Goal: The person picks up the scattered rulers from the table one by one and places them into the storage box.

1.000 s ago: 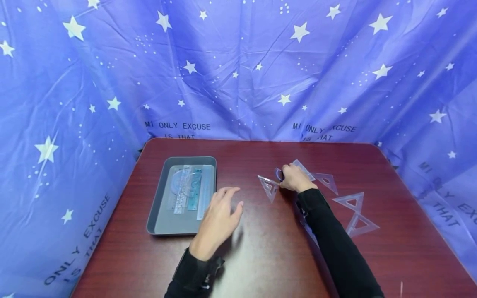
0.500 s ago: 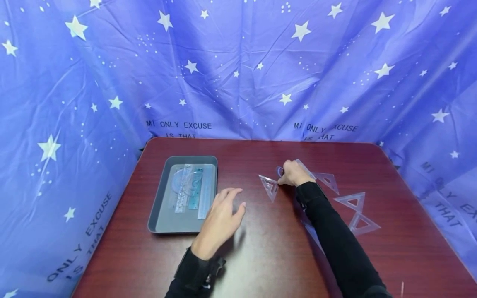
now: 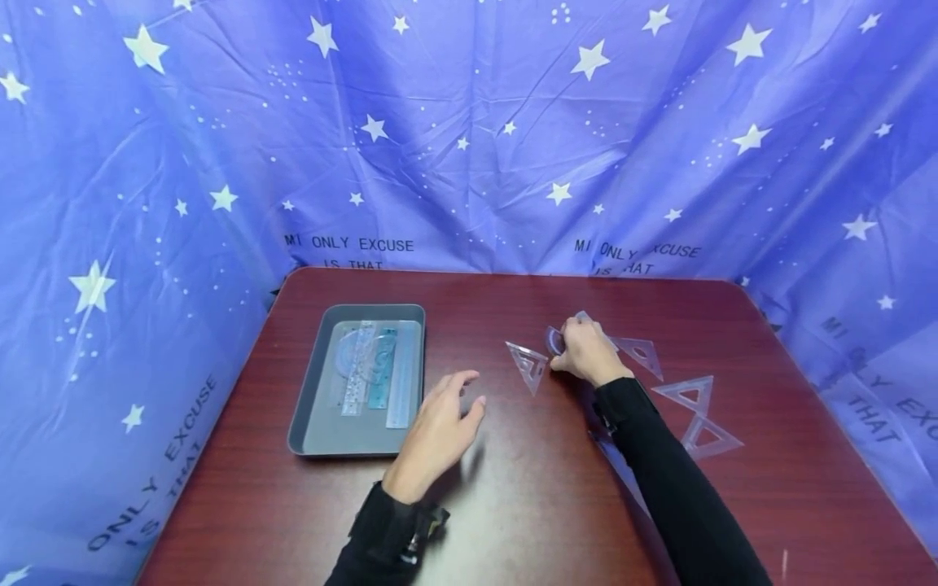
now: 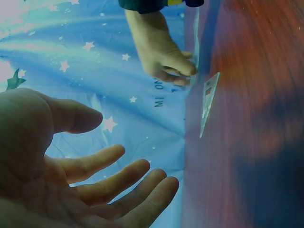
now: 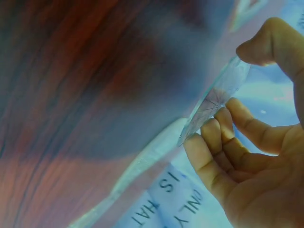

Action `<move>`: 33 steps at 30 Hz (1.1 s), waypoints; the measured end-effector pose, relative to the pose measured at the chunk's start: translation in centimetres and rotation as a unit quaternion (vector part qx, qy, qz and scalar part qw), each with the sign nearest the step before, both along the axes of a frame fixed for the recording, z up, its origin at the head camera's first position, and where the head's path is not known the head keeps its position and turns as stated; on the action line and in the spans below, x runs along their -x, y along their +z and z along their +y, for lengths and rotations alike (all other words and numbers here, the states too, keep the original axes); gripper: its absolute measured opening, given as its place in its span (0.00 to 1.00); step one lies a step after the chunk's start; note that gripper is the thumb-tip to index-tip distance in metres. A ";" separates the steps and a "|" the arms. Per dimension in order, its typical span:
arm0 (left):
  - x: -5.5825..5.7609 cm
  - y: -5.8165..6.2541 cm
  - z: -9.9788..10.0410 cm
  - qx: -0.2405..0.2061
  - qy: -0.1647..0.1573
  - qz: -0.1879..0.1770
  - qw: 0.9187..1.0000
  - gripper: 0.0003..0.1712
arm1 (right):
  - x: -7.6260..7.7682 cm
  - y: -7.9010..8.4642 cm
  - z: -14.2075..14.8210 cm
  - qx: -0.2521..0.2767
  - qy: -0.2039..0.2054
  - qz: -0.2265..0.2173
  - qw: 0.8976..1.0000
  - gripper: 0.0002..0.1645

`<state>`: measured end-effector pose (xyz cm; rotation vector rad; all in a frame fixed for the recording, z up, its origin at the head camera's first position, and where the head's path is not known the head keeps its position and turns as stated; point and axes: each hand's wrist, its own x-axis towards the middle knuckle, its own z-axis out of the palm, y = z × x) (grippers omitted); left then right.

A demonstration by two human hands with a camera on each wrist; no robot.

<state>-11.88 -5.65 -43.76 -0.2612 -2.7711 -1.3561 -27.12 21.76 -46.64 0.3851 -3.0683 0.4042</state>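
The left hand (image 4: 57, 190) shows its palm and loosely spread fingers. Farther off, the right hand (image 4: 159, 50), dark sleeve (image 4: 141, 4) above it, bends its fingers near a clear triangle (image 4: 209, 97) on the reddish worktop (image 4: 266, 133), against a starred blue curtain (image 4: 95, 28).

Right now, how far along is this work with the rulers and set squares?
Seemingly done: rulers and a protractor lie in the grey tray.
In hand: the right hand pinches a second protractor; the left hand holds nothing.
Probably left: at least four clear set squares lie on the table, outside the tray.
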 end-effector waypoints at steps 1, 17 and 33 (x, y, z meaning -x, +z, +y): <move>0.1 -0.1 0.1 -0.008 0.002 -0.003 1.000 0.25 | -0.5 0.3 -0.1 0.009 -0.002 0.004 1.000 0.27; 1.4 -0.8 1.5 -0.147 0.030 -0.055 0.987 0.25 | -8.9 4.6 -5.4 0.088 0.058 0.140 0.984 0.29; 1.4 -1.1 3.1 -0.196 0.048 -0.050 0.978 0.19 | -13.1 3.0 -9.8 0.131 0.030 0.176 0.975 0.33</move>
